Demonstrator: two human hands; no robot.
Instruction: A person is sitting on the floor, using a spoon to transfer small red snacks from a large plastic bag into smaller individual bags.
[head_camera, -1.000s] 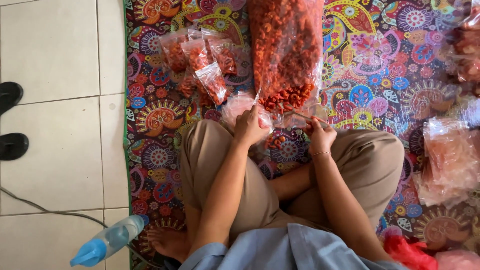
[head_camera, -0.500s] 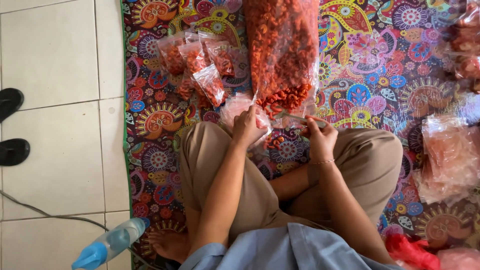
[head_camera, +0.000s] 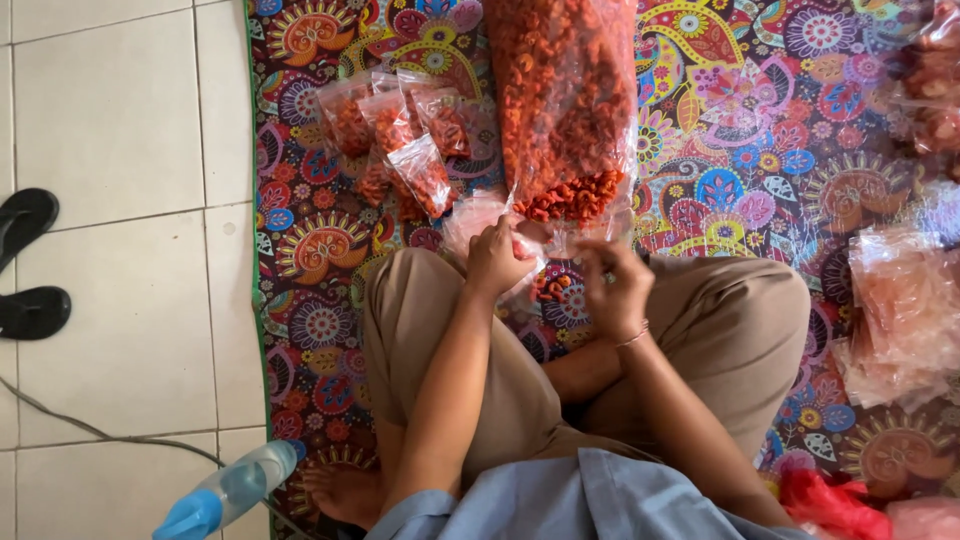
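Note:
I sit cross-legged on a patterned mat (head_camera: 310, 320). A big clear bag of orange-red snacks (head_camera: 565, 100) lies in front of me, its mouth toward my knees. My left hand (head_camera: 497, 258) grips a small clear plastic bag (head_camera: 470, 215) at that mouth. My right hand (head_camera: 612, 285) is blurred, with its fingers closed on a thin utensil that reaches toward the small bag. The utensil itself is hard to make out. A few loose snacks (head_camera: 550, 285) lie on the mat between my knees.
Several small filled bags (head_camera: 400, 140) lie to the left of the big bag. A stack of empty clear bags (head_camera: 905, 310) sits at the right and a red plastic bag (head_camera: 825, 505) at bottom right. On the tiled floor are black sandals (head_camera: 30, 265), a cable (head_camera: 100, 430) and a spray bottle (head_camera: 235, 488).
My right hand has drawn back from the big bag's mouth, down and left toward the small bag. My left hand has kept hold of the small bag.

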